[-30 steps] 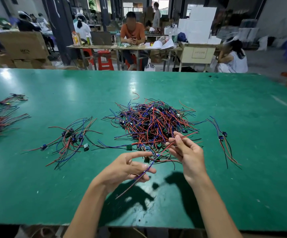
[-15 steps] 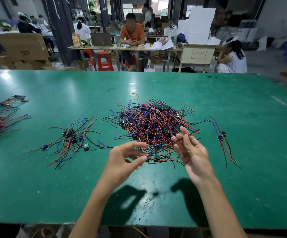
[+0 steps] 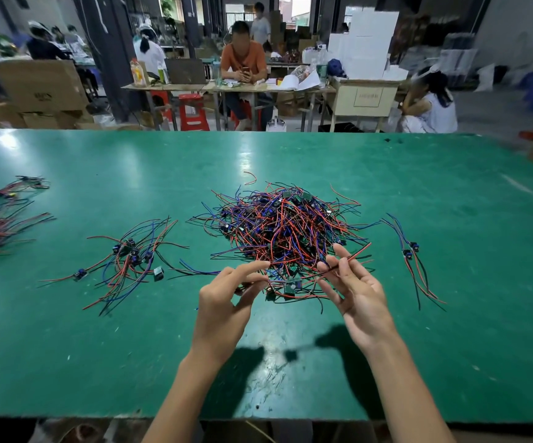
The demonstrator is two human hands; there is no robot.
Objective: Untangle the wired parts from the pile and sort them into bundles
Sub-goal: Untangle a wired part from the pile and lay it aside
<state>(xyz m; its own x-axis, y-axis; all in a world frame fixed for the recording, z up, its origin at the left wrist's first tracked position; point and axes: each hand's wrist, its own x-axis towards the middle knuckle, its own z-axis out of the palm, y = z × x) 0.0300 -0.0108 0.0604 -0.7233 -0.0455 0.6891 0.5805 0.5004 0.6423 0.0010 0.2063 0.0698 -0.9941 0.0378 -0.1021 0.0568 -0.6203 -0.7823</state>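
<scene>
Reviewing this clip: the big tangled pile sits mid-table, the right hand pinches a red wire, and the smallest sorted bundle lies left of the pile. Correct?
Not quite. The head view shows the smallest bundle lying right of the pile, not left. The right hand does pinch a red wire.
</scene>
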